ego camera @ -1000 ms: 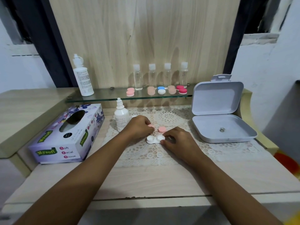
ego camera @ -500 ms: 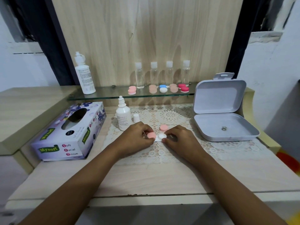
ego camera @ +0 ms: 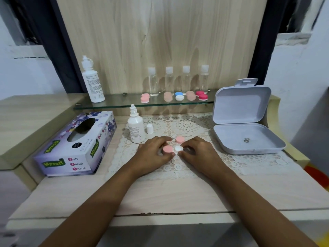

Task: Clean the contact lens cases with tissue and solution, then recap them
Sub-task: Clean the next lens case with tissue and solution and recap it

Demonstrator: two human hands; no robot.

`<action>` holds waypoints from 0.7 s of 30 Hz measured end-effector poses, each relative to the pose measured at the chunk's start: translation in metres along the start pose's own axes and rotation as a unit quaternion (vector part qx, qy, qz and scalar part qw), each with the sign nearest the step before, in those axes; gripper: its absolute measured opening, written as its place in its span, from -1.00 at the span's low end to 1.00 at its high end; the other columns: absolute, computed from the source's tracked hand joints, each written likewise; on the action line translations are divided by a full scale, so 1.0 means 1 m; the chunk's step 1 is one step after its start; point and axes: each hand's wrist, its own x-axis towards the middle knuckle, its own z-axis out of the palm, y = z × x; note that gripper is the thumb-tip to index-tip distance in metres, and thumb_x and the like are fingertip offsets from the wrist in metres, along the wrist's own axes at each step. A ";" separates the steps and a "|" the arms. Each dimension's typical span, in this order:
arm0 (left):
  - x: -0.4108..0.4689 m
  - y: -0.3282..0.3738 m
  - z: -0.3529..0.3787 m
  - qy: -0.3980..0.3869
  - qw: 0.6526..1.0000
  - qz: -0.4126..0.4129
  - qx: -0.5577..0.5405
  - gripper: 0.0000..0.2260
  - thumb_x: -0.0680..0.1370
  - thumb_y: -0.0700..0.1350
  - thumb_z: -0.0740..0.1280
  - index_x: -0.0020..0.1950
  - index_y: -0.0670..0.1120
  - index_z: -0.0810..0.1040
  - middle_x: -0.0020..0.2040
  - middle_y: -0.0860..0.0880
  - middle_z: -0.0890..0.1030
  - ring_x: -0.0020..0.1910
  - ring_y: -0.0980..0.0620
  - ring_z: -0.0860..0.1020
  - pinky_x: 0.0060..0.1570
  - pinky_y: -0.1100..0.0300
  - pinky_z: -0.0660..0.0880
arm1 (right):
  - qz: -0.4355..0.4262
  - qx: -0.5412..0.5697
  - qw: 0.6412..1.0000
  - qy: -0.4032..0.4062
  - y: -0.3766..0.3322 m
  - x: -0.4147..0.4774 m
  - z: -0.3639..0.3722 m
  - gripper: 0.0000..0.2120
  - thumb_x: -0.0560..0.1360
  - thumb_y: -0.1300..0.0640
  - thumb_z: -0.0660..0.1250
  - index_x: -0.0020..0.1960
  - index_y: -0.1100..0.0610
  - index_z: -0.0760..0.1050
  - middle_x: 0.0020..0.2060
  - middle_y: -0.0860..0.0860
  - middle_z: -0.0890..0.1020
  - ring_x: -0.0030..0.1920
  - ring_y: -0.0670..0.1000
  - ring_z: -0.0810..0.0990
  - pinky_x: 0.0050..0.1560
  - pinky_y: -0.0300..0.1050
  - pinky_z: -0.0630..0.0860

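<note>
Left hand (ego camera: 153,155), right hand (ego camera: 198,155): case (ego camera: 178,149) between.

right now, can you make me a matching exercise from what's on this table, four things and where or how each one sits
Things
1. tissue box
2. loose pink cap
3. small white bottle cap
4. grey box

Places or states
a. open, with a metal ring inside
b. standing upright beside the uncapped solution bottle
c. lying on the lace mat just behind the lens case
d. furthest left, oval slot on top

Pairs: 1-d, 2-c, 3-b, 4-a
</note>
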 end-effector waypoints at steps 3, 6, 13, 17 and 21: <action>0.001 -0.001 0.001 0.030 0.999 -0.012 -0.029 -0.64 0.46 0.03 0.41 0.23 0.01 0.46 -0.04 0.10 0.50 0.01 0.12 0.49 0.08 0.18 0.42 | -0.003 -0.007 1.000 -0.001 0.000 0.000 0.000 -0.76 0.46 0.07 0.37 0.10 0.11 0.59 0.04 0.08 0.57 0.08 0.04 0.50 0.06 -0.16 0.40; 0.000 -0.002 0.002 0.033 0.999 -0.010 -0.041 -0.72 0.48 -0.11 0.39 0.17 -0.01 0.49 -0.05 0.11 0.53 0.00 0.14 0.51 0.10 0.20 0.44 | -0.003 -0.011 1.000 -0.001 0.000 0.000 0.001 -0.76 0.46 0.07 0.36 0.10 0.11 0.59 0.05 0.08 0.57 0.08 0.04 0.50 0.07 -0.15 0.40; -0.001 -0.004 0.003 0.037 0.997 -0.018 -0.059 -0.58 0.41 -0.02 0.46 0.23 0.05 0.43 -0.08 0.15 0.54 -0.01 0.17 0.51 0.01 0.29 0.40 | -0.005 -0.011 1.000 -0.001 0.000 -0.001 0.000 -0.75 0.46 0.07 0.36 0.11 0.11 0.59 0.06 0.07 0.57 0.09 0.04 0.50 0.08 -0.15 0.40; 0.000 -0.006 0.003 0.048 0.998 0.000 -0.042 -0.65 0.44 -0.08 0.45 0.19 0.00 0.49 -0.14 0.20 0.51 -0.04 0.18 0.50 -0.10 0.50 0.33 | -0.007 -0.011 1.000 -0.004 0.001 0.000 0.000 -0.76 0.47 0.06 0.35 0.11 0.11 0.58 0.05 0.06 0.56 0.10 0.03 0.49 0.08 -0.16 0.39; -0.001 -0.007 0.003 0.047 0.998 0.020 -0.028 -0.67 0.45 -0.11 0.44 0.20 -0.02 0.52 -0.09 0.18 0.54 -0.02 0.18 0.52 -0.07 0.53 0.32 | -0.007 -0.006 1.000 -0.006 0.001 -0.001 0.001 -0.77 0.47 0.08 0.35 0.09 0.11 0.59 0.05 0.07 0.55 0.10 0.05 0.48 0.07 -0.16 0.37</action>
